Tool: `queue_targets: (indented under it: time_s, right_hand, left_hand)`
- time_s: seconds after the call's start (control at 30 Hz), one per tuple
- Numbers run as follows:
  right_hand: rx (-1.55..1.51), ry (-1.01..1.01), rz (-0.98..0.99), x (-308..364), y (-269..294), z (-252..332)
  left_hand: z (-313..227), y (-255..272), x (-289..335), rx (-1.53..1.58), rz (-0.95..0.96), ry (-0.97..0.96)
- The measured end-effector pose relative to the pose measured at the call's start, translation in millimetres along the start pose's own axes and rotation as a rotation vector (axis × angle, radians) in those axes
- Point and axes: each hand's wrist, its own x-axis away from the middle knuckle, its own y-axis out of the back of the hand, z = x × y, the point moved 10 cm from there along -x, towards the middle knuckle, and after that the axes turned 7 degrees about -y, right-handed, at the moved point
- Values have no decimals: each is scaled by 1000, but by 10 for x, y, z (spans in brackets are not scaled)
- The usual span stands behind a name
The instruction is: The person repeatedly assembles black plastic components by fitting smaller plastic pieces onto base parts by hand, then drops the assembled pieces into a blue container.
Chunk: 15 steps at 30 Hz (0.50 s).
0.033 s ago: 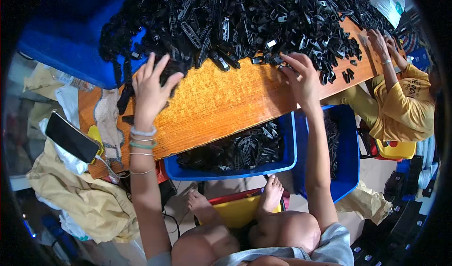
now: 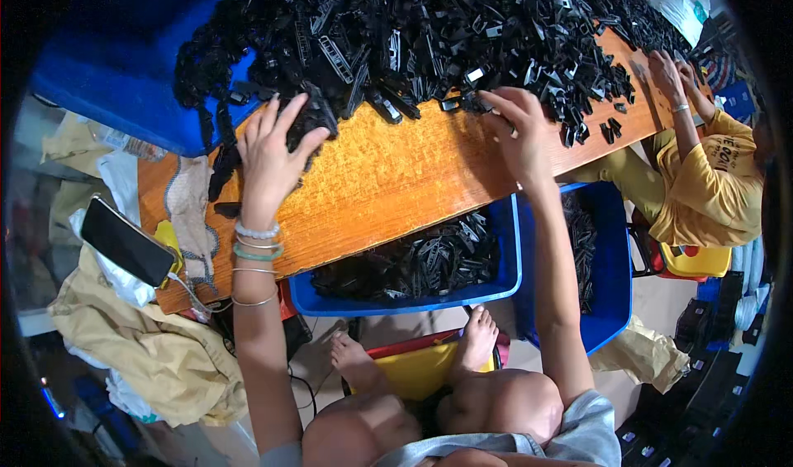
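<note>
A large heap of small black plastic clips (image 2: 413, 37) covers the far part of the wooden table (image 2: 388, 178). My left hand (image 2: 275, 154), with bracelets at its wrist, reaches to the near left edge of the heap. Its fingers are spread, and dark clips lie by the thumb and index finger, not gripped. Over the heap's near edge, right of the middle, my right hand (image 2: 522, 132) hovers with bent fingers and a gap between thumb and index. Nothing shows in it, though its palm side is partly hidden.
Below the table's near edge stand a blue bin (image 2: 405, 306) of black pieces and another blue bin (image 2: 607, 302). A phone (image 2: 125, 240) with a cable sits at the left. Another person's hands (image 2: 669, 74) work at the table's far right. A blue tub (image 2: 107, 78) is at upper left.
My left hand has shifted a little to the right, with its fingers nearer the clips. My right hand has moved slightly left, its fingers more bent.
</note>
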Motion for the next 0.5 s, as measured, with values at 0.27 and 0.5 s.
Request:
queue_targets:
  time_s: [0.27,0.5]
  right_hand:
    - [274,141,50,-15,-544,310]
    - [65,136,12,92,-403,472]
  left_hand:
    - [-457,65,130,98,-63,-84]
    - [-884,356,303,-152,-276,-211]
